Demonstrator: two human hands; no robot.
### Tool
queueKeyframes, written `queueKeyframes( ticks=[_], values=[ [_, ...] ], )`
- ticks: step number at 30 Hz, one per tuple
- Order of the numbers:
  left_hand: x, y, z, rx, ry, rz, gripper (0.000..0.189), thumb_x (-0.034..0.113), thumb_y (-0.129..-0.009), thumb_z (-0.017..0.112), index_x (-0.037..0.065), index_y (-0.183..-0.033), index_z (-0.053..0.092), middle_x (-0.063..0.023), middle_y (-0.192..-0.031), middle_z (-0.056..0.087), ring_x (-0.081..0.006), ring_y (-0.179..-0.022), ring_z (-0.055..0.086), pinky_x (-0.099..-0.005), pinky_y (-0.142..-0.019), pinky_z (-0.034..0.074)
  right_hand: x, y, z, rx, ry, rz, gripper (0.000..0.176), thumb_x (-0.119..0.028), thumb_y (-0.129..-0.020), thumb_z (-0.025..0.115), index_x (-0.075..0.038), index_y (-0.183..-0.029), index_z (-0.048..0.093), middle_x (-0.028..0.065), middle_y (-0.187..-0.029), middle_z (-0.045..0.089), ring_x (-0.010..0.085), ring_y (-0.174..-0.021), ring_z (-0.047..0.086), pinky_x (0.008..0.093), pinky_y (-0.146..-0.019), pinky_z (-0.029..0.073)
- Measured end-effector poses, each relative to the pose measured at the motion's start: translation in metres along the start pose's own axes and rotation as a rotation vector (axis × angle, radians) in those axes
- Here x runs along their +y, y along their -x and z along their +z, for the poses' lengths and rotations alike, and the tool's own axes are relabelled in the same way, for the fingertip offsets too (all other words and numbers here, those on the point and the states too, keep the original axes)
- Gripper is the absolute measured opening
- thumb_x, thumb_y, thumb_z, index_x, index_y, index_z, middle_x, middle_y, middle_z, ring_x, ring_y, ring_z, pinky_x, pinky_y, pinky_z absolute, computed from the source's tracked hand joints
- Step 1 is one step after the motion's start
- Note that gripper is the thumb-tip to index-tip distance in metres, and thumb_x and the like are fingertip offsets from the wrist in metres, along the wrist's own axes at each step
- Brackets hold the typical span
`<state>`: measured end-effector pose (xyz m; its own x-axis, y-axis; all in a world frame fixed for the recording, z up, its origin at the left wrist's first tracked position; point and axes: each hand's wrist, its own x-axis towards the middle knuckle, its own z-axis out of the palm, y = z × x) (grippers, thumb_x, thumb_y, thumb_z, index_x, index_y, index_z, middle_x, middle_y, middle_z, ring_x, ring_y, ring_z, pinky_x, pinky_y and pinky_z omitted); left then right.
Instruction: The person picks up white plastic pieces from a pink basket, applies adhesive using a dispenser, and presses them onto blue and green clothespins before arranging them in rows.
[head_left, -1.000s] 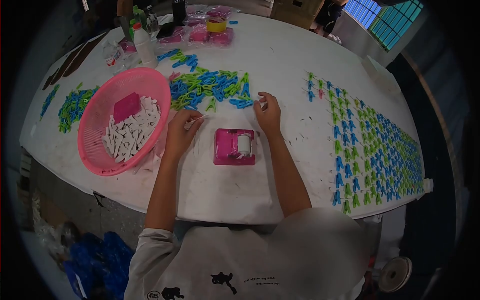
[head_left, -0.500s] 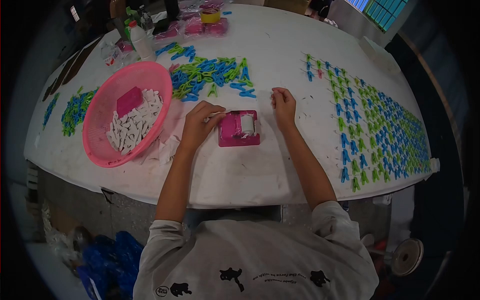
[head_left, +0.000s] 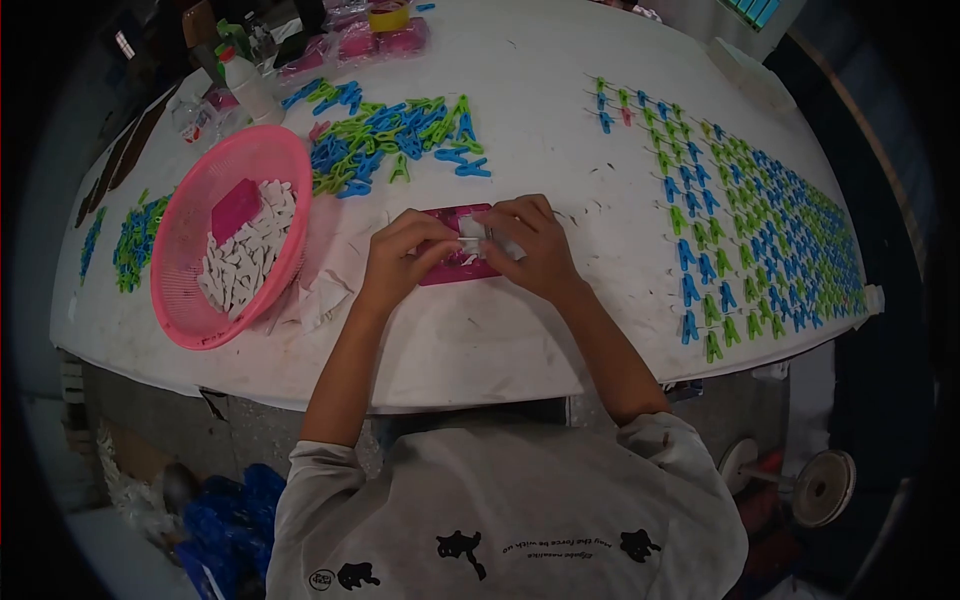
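We see the left hand (head_left: 402,256) with thumb and fingers closed in a narrow pinch on a thin white piece (head_left: 470,239). The piece juts from those fingertips towards 3 o'clock, its other end meeting the right hand (head_left: 538,250). That hand's fingers are bunched close together, but we cannot tell whether they grip anything.

We judge that the piece could slip or twist, because the left pinch covers only its end. Directly below the 2 hands lies the pink holder (head_left: 455,273) with its white roll (head_left: 473,226); it might skid if knocked, since we see no hand clearly steadying it.

Further out, the pink basket (head_left: 165,285) of white pieces tilts at 9 o'clock, loose clips (head_left: 375,140) lie at 11, and rows of clips (head_left: 760,230) spread at 3.
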<state>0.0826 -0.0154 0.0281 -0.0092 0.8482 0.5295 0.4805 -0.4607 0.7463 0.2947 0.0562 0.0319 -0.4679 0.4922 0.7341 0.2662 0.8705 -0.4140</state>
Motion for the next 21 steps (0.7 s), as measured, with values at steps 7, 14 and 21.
queueKeyframes(
  ticks=[7, 14, 21],
  values=[
    [-0.002, 0.003, 0.010, 0.018, 0.124, -0.049, 0.047, 0.008, -0.073, 0.085, 0.004, -0.115, 0.065, -0.0082, -0.102, 0.068, -0.0215, -0.094, 0.065, -0.0313, -0.086, 0.051, 0.005, 0.006, 0.007, 0.000, 0.034, -0.058, 0.016, -0.005, -0.075, 0.075, -0.008, -0.090, 0.071, 0.0011, -0.095, 0.068, 0.0235, -0.089, 0.059, 0.0345, -0.076, 0.053],
    [0.001, -0.004, -0.016, -0.253, -0.417, -0.112, 0.109, 0.030, -0.052, 0.095, 0.012, -0.147, 0.042, -0.0157, -0.139, 0.052, -0.0333, -0.127, 0.050, -0.0429, -0.112, 0.034, 0.015, 0.008, 0.006, 0.156, -0.096, 0.295, 0.017, -0.004, -0.085, 0.070, -0.005, -0.101, 0.068, 0.0060, -0.091, 0.066, 0.0216, -0.083, 0.060, 0.0333, -0.067, 0.050],
    [-0.011, -0.006, -0.026, -0.367, -0.212, -0.197, 0.109, 0.029, -0.051, 0.094, 0.017, -0.147, 0.044, -0.0138, -0.136, 0.055, -0.0324, -0.125, 0.052, -0.0465, -0.110, 0.032, 0.012, 0.005, 0.004, 0.126, -0.071, 0.368, 0.024, -0.002, -0.087, 0.068, -0.008, -0.110, 0.070, 0.0053, -0.092, 0.067, 0.0205, -0.082, 0.060, 0.0333, -0.067, 0.050]
  ],
)
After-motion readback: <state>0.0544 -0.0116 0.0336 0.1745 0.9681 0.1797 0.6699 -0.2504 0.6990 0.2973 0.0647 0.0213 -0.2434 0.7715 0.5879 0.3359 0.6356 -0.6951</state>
